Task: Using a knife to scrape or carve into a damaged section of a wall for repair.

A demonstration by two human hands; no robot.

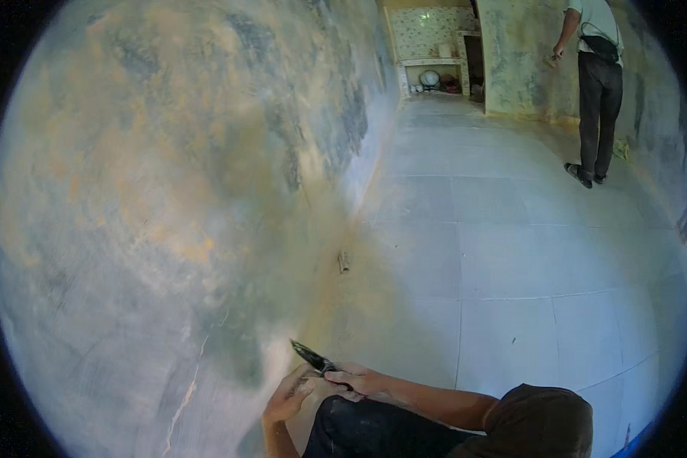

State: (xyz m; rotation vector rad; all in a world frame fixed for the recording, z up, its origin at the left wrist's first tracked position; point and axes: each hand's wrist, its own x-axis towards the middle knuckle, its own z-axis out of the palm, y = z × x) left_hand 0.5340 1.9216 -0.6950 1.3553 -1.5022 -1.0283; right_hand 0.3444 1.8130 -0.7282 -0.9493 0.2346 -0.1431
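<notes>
In front of my body, my right hand (349,377) is closed round the lower end of a dark hand tool with a pointed blade (310,354). The tip points up and to the left, toward the wall; the tool's exact kind is hard to make out. My left hand (288,393) is right beside it, fingers bent in against the tool's base and the right fingers. What the left fingers grip, if anything, is hidden. Pale dust coats both hands. Under them is my dark-clothed leg (374,427).
A patchy, sanded-looking wall (175,168) with a crack rises close on my left. Near its foot, a small greyish cylinder (344,262) lies on the dusty tiled floor (504,259). A co-worker (599,84) stands by the far right wall. Shelves with dishes (430,78) are at the back.
</notes>
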